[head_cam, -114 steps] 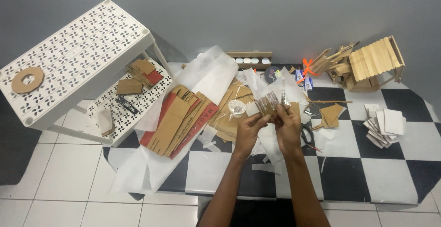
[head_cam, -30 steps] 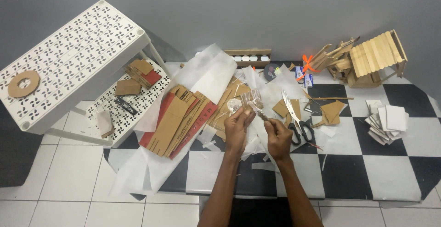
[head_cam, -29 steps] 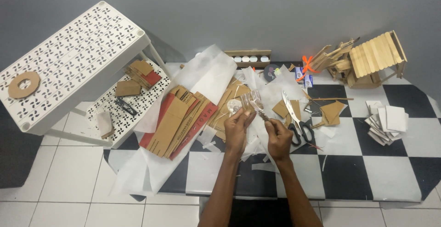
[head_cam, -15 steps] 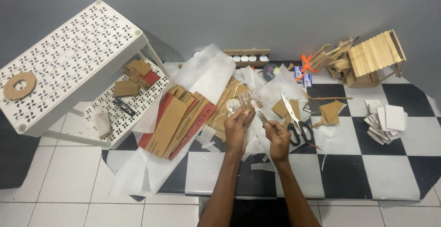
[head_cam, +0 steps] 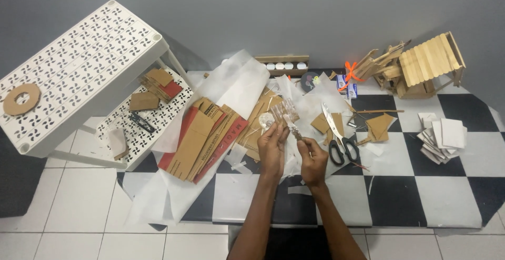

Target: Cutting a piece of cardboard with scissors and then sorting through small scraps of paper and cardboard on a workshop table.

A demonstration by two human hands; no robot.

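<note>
My left hand (head_cam: 272, 145) holds a small clear plastic bundle of thin sticks (head_cam: 283, 111) up over the checkered floor. Just to its right, my right hand (head_cam: 312, 157) pinches one thin stick (head_cam: 294, 130) that points up toward the bundle. Both hands hover above crumpled white paper (head_cam: 310, 105) and flat cardboard pieces (head_cam: 205, 136). Black-handled scissors (head_cam: 336, 136) lie right beside my right hand.
A white perforated shelf rack (head_cam: 79, 70) lies tipped at the left with a cardboard ring (head_cam: 21, 98) on it and cardboard scraps inside. A wooden stick house model (head_cam: 421, 65) stands at the back right. White card squares (head_cam: 442, 136) are stacked at the right.
Both hands have drawn back toward me from the paper pile. The left hand keeps the bundle; the right hand has pulled a single stick away from it.
</note>
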